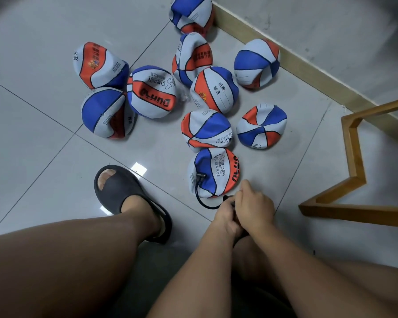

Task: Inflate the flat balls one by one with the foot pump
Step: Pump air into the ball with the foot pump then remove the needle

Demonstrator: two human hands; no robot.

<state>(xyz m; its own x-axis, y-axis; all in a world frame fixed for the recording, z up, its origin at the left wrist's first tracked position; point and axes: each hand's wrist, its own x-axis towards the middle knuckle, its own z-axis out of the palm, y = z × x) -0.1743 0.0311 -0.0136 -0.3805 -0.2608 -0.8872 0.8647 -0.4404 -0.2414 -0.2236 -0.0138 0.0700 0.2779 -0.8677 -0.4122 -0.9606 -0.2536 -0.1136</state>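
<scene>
The left hand (226, 218) and right hand (254, 203) grip the mostly hidden pump (227, 199); its hose (200, 199) enters the flat ball (213, 173) just ahead.

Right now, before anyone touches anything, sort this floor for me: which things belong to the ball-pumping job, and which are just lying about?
Belongs to the job:
- nearest ball
- hose plugged into it
- left hand and right hand, gripping the hose's near end
- other flat balls, waiting

Just lying about:
- wooden frame
- skirting board
</scene>
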